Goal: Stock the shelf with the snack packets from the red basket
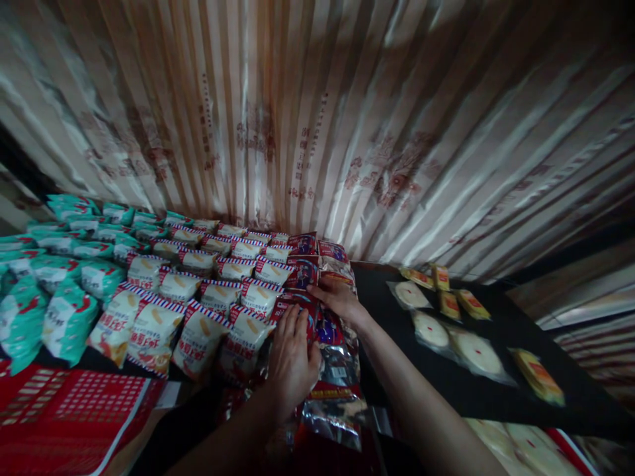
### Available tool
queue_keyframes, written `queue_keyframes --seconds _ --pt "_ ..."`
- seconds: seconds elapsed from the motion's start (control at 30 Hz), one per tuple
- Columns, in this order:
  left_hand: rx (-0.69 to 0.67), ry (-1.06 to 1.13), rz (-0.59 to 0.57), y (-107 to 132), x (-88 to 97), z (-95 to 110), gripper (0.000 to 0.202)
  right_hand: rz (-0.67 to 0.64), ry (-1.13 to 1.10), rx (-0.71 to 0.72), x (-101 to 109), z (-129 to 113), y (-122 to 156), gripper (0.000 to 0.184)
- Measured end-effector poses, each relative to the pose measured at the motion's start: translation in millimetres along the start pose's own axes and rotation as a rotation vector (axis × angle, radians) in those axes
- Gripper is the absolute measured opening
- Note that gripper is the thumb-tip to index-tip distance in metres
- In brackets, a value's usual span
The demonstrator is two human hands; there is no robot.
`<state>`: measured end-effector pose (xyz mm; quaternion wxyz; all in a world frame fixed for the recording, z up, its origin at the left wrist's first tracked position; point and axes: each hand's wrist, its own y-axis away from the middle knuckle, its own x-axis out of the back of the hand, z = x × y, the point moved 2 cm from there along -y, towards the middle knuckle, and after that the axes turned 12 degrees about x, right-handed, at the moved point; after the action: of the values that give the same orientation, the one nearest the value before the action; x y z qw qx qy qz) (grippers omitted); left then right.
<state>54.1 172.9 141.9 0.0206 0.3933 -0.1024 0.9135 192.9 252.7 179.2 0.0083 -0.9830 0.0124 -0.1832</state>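
My left hand (292, 360) lies over the dark red snack packets (301, 272), its fingers stretched out and pointing away from me. Just beyond it to the right, my right hand (340, 301) reaches in from the right side. Its fingers extend leftward across the same packets, and some fingertips are hidden. A shiny red and purple packet (328, 328) shows beneath the right hand. Closer to me, a packet with its silver back and barcode (340, 363) faces up. Left of my hands stand rows of cream and red snack bags (248, 330) with striped tops.
Teal snack bags (69, 320) fill the far left. A red plastic basket (74, 416) sits at front left. On the black cloth (381, 297) at right lie round white packaged cakes (476, 352) and several yellow packets (536, 375). A patterned curtain (307, 119) hangs behind.
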Motion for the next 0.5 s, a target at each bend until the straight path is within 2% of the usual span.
queue_keyframes --seconds 0.07,0.27,0.4,0.5 --pt "0.010 0.007 -0.009 -0.6 1.3 1.0 0.052 -0.022 0.027 -0.015 -3.1 -1.0 1.0 0.027" --pt "0.035 0.012 -0.029 -2.0 0.4 0.4 0.055 0.048 0.089 0.037 -10.1 -3.1 0.2 0.024" --pt "0.024 0.008 -0.011 -3.4 -0.7 -0.1 0.054 0.070 0.228 0.036 -16.0 -3.2 -2.8 0.019" --pt "0.019 0.017 0.014 -4.2 5.5 1.6 0.050 0.120 0.231 0.032 -19.1 -0.7 -3.4 0.018"
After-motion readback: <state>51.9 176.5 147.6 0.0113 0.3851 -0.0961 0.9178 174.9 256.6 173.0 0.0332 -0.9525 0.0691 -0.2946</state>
